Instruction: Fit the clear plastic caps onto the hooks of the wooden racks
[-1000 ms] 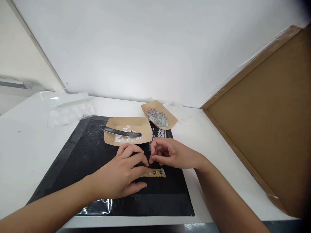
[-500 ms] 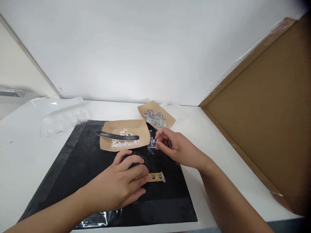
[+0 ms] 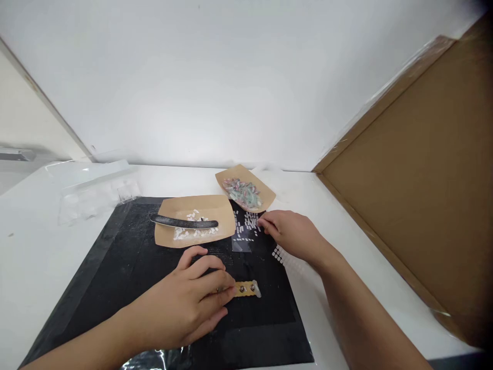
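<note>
Head view: left hand (image 3: 192, 295), half-curled, grip unclear, touches the studded yellow strip (image 3: 247, 291) lower centre, while right hand (image 3: 295, 234), pinched closed, contents hidden, works beside mid-frame white tabs (image 3: 251, 220), seemingly picking, calling for fine fingertip control.

Counter (image 3: 34, 267): white surface, partly covered by a black mat (image 3: 119, 262). A brown paper tray (image 3: 181, 204) sits on the mat, containing loose white bits (image 3: 197, 234); a curved black file (image 3: 185, 223) lies across it, one end projecting past the left rim. Second paper tray (image 3: 267, 194), behind and to the right, holds a heap of small multicoloured pieces (image 3: 244, 194). Clear plastic case (image 3: 94, 198) noted at far left. White wall (image 3: 200, 92) behind; brown cardboard panel (image 3: 419, 180) upright at right.
</note>
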`<state>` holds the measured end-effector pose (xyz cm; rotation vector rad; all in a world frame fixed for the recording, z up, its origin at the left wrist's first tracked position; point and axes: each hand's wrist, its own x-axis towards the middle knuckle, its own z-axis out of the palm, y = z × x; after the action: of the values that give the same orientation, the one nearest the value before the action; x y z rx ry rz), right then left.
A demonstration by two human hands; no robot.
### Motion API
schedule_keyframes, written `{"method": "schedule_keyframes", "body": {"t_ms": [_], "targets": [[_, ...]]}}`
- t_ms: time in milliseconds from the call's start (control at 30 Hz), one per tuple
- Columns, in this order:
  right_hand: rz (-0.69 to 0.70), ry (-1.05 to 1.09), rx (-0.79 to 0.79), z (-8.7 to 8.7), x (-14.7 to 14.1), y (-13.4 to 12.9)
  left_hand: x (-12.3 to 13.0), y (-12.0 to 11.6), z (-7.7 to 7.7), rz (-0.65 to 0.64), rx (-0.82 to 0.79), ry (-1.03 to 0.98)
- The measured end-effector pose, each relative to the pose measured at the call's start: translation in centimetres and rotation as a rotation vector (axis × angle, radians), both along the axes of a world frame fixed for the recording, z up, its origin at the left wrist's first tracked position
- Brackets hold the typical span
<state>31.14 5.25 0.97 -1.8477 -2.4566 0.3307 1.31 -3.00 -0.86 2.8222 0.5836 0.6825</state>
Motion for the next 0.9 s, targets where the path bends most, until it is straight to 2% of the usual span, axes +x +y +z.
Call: {"method": "schedule_keyframes", "body": {"t_ms": [200, 533, 667, 900], "targets": [[0.098, 0.114, -0.045, -0.67, 0.47, 0.13, 0.10, -0.11, -0.09, 0.016, 0.002, -0.017], [0.141, 0.149, -0.069, -0.12, 0.03, -0.34, -0.03, -0.20, -0.24, 0.025, 0.008, -0.013], [0.127, 0.162, -0.097, -0.36, -0.04, -0.26, -0.04, -0.21, -0.12, 0.022, 0.003, -0.016], [0.057, 0.247, -0.267, -1.02, 0.16, -0.17, 0.05, -0.21, -0.14, 0.030, -0.001, -0.027]]}}
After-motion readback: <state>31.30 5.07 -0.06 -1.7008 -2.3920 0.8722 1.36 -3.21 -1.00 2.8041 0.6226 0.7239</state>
